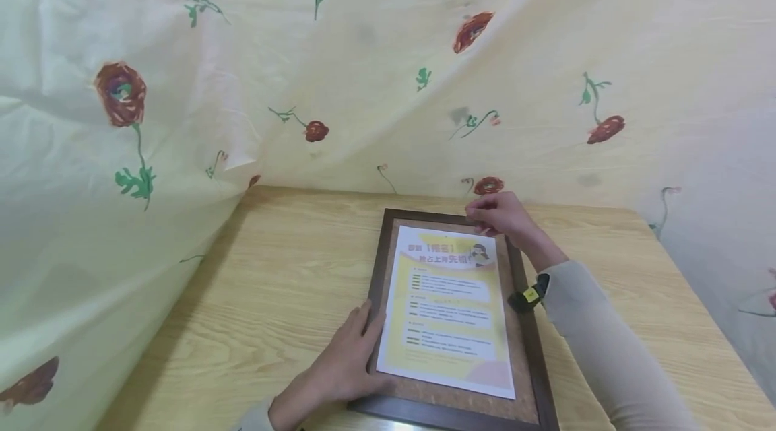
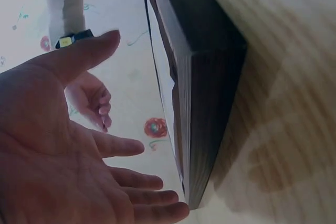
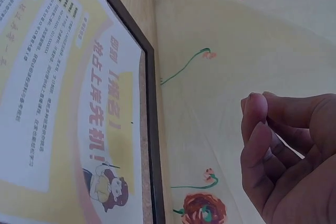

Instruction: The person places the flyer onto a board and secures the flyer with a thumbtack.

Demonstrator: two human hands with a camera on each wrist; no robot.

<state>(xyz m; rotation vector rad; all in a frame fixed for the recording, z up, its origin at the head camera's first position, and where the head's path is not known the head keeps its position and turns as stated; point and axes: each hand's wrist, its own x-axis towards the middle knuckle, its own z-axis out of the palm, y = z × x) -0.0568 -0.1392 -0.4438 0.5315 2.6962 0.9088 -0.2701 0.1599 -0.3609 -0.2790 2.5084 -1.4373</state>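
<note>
A cork board (image 1: 463, 409) in a dark wooden frame lies on the wooden table with a yellow and white printed sheet (image 1: 448, 357) on its face. My left hand (image 1: 345, 360) is at the board's lower left side, fingers and thumb spread and fairly straight, overlapping the frame. Above the board's top right corner, my right hand (image 1: 500, 219) is raised with its fingers curled. In the right wrist view its thumb and index fingertips (image 3: 254, 106) meet; I cannot tell whether a tiny thing is between them. A small dark dot marks the sheet's top middle.
The table (image 1: 242, 310) has a light wood grain and reaches back to a cream cloth (image 1: 364, 67) printed with red flowers, which hangs behind it and along both sides. A dark wristband (image 1: 530, 294) with a yellow patch is on my right wrist.
</note>
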